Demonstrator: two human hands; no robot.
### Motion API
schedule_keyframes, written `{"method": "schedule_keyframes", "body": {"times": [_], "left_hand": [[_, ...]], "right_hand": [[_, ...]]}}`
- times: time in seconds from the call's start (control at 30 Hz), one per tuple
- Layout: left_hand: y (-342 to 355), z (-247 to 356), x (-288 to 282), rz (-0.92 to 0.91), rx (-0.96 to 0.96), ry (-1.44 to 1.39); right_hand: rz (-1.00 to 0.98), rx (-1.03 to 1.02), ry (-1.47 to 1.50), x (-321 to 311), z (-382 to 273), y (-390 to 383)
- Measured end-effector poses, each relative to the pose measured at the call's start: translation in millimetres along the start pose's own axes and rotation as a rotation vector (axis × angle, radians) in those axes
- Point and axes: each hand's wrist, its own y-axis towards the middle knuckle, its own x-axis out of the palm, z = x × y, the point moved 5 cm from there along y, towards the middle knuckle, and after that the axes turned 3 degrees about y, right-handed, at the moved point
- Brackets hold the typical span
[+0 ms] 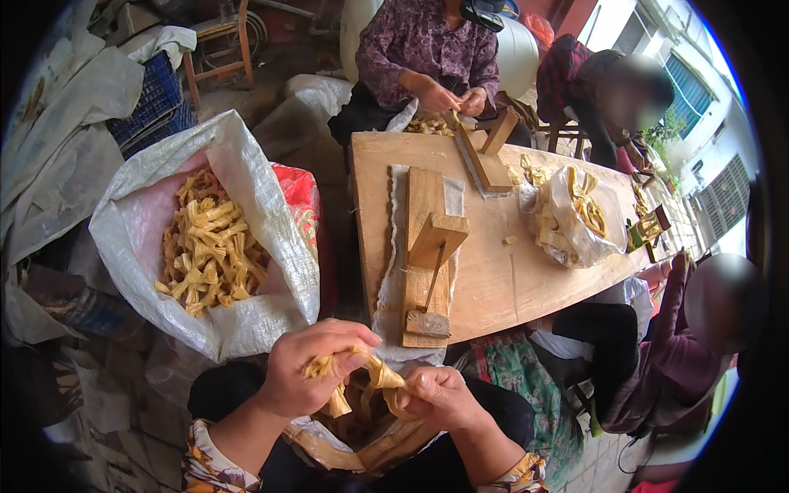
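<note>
A yellow-tan, crinkled strip (385, 375) is stretched between my hands, looped and twisted like a knot. My left hand (311, 366) is closed around one part, with frayed ends poking out below the fingers. The other end is pinched between the thumb and fingers of my right hand (444, 400). Below them, an open bag (333, 453) with a tan rim rests in my lap, with more strips partly hidden inside. A big white woven sack (279, 246) at my left is filled with a heap of knotted yellow strips (215, 246).
The wooden table (493, 283) ahead bears a wooden block stand with a metal rod (427, 255), a second wooden stand (486, 160) and a clear bag of knots (578, 218). A person in a purple patterned shirt (427, 49) works opposite; others sit at right. Blue crates (152, 107) stand far left.
</note>
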Motion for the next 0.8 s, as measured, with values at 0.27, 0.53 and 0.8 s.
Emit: {"method": "schedule_keyframes", "body": {"times": [0.27,0.53,0.8], "left_hand": [[-13.0,-33.9,14.7,-0.263,-0.463,-0.262],[5.4,-45.8,22.6,-0.009,-0.379,-0.31],[45.9,-74.0,27.9,0.257,-0.327,0.053]], "right_hand": [[0.116,0.109,-0.154,-1.0,-3.9,0.0],[0.558,-0.461,-0.581,-19.3,-58.4,-6.8],[1.029,-0.588,-1.266,-61.3,-96.7,23.7]]}}
